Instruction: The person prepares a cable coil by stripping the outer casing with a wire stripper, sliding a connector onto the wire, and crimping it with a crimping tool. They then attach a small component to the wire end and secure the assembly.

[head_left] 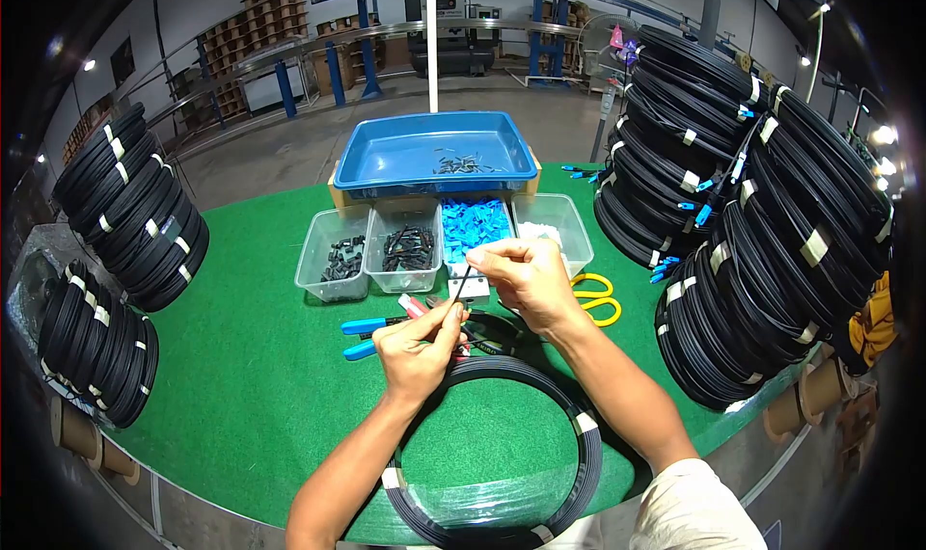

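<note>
My left hand [422, 350] pinches a thin black cable [463, 284] in front of the clear bins, its end pointing up toward the right. At that upper end the fingers of my right hand [526, 278] are closed on it. Below my hands a taped coil of black cable [591, 463] lies on the green tabletop. Blue-handled pliers [363, 326] rest left of my left hand, beside a red-and-white tool [413, 306]. Yellow-handled scissors [603, 309] lie by my right wrist. A small grey block [471, 291] stands partly hidden behind the cable.
Clear bins hold black parts [343, 261], more black parts [409, 251], blue connectors [475, 227] and white parts [540, 233]. A blue tray [434, 186] with black scraps stands behind them. Stacked cable coils [135, 208] rise at left, and taller coil stacks [772, 251] at right.
</note>
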A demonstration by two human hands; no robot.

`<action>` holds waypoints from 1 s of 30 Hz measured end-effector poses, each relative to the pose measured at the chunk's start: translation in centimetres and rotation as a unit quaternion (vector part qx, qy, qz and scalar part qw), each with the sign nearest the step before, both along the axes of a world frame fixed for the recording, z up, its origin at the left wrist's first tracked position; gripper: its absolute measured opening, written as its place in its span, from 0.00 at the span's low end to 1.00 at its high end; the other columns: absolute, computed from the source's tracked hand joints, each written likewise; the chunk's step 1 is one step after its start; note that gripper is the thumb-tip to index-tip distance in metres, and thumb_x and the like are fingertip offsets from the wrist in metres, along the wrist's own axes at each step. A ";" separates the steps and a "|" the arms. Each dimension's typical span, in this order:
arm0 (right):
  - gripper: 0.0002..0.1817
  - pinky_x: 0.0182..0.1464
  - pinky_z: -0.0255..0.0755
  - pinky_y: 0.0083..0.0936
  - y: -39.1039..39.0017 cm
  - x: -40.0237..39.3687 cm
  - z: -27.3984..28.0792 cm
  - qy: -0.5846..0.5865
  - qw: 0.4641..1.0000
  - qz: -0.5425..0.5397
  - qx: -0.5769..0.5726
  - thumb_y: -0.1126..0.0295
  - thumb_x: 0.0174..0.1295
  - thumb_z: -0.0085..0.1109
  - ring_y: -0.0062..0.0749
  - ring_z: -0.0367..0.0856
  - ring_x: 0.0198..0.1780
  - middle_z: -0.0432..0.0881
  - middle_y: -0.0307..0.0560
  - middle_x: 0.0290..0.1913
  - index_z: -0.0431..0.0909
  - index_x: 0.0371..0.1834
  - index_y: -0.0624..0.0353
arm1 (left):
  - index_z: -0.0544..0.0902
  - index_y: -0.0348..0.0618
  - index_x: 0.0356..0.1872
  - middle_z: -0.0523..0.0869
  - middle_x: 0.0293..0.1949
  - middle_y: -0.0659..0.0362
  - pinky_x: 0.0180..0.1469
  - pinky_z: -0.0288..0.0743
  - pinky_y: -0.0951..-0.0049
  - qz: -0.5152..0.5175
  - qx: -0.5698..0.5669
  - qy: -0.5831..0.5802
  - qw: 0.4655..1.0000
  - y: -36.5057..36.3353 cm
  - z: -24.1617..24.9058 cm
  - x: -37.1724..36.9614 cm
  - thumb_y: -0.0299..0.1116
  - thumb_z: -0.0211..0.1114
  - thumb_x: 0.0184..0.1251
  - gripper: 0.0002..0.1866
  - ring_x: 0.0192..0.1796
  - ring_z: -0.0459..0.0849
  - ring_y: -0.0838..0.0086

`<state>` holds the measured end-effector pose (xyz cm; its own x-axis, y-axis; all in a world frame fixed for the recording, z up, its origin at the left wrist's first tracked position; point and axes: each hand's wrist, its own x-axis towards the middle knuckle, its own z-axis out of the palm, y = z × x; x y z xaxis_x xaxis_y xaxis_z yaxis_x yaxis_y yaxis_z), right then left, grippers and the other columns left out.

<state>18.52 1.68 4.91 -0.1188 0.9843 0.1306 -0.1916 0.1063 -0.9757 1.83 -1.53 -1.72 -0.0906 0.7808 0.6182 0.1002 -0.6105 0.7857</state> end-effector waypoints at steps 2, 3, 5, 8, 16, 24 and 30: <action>0.09 0.15 0.50 0.14 -0.3 -0.7 0.3 0.038 0.999 -0.014 -0.011 0.69 0.58 0.72 0.10 0.62 0.14 0.76 0.34 0.21 0.86 0.34 0.65 | 0.88 0.31 0.43 0.91 0.27 0.55 0.27 0.80 0.80 0.039 0.058 0.052 0.996 0.0 0.3 0.0 0.22 0.70 0.63 0.09 0.24 0.88 0.79; 0.09 0.15 0.50 0.14 -0.4 -0.9 0.4 0.039 0.999 -0.014 -0.013 0.69 0.58 0.72 0.10 0.62 0.14 0.76 0.34 0.21 0.86 0.34 0.65 | 0.88 0.31 0.43 0.90 0.26 0.54 0.26 0.79 0.80 0.077 0.117 0.104 0.985 0.0 0.4 0.0 0.22 0.70 0.61 0.10 0.23 0.88 0.79; 0.07 0.14 0.50 0.14 -0.4 -1.1 0.3 0.131 0.989 -0.043 -0.056 0.71 0.59 0.71 0.09 0.58 0.13 0.72 0.32 0.19 0.82 0.32 0.61 | 0.89 0.32 0.41 0.89 0.22 0.53 0.24 0.77 0.78 0.102 0.148 0.128 0.975 0.1 0.4 -0.1 0.22 0.72 0.58 0.09 0.21 0.87 0.77; 0.08 0.14 0.50 0.14 0.2 -0.4 0.9 0.207 0.973 -0.101 -0.027 0.72 0.60 0.69 0.09 0.59 0.12 0.73 0.35 0.21 0.81 0.30 0.65 | 0.89 0.31 0.38 0.87 0.20 0.52 0.21 0.74 0.75 0.118 0.188 0.157 0.962 0.0 0.5 0.1 0.22 0.73 0.56 0.08 0.18 0.85 0.72; 0.10 0.15 0.48 0.14 -1.0 -0.3 0.1 0.105 0.994 -0.002 -0.036 0.67 0.58 0.73 0.09 0.58 0.13 0.69 0.29 0.17 0.82 0.27 0.60 | 0.89 0.31 0.38 0.87 0.21 0.52 0.22 0.76 0.77 0.115 0.184 0.158 0.963 0.0 0.4 0.1 0.22 0.73 0.57 0.09 0.20 0.87 0.73; 0.07 0.15 0.50 0.12 0.8 1.6 1.0 0.213 0.977 0.013 -0.009 0.70 0.64 0.67 0.08 0.57 0.14 0.70 0.31 0.21 0.82 0.35 0.63 | 0.86 0.31 0.43 0.89 0.31 0.53 0.30 0.82 0.76 -0.097 -0.064 0.006 0.993 -0.6 0.4 -0.1 0.27 0.62 0.73 0.09 0.29 0.88 0.74; 0.24 0.24 0.56 0.10 2.1 3.5 -0.9 0.051 0.976 0.149 0.151 0.62 0.58 0.73 0.10 0.64 0.25 0.72 0.32 0.29 0.81 0.53 0.66 | 0.81 0.33 0.38 0.84 0.25 0.58 0.33 0.81 0.77 -0.214 -0.127 -0.091 0.964 0.9 -0.7 -0.8 0.34 0.59 0.77 0.12 0.29 0.86 0.75</action>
